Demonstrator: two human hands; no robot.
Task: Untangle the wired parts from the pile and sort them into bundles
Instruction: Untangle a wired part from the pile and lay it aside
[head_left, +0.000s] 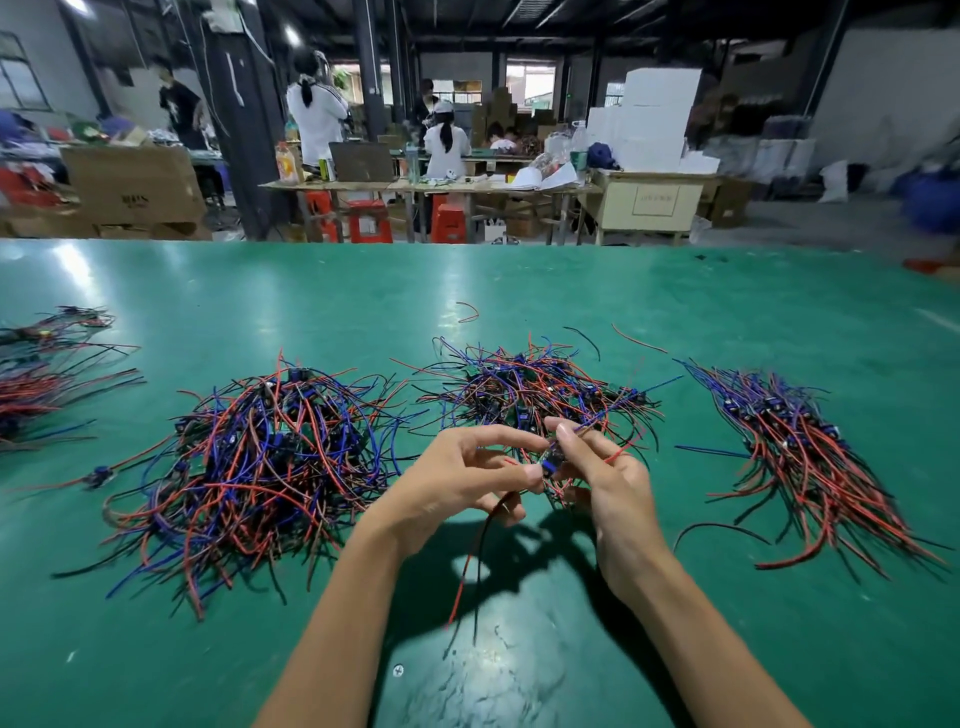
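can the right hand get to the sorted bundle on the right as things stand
Probably not straight away: nothing lies between the right hand and the sorted bundle, but with the left hand it pinches a wired part.

Green table top (311, 291) with small screw (398, 670) near front edge; beyond it wooden workbenches (415, 186), red stools (370, 221), cardboard boxes (132, 184), stacked white boxes (652, 122), orange bottle (287, 163), several standing people (317, 117).
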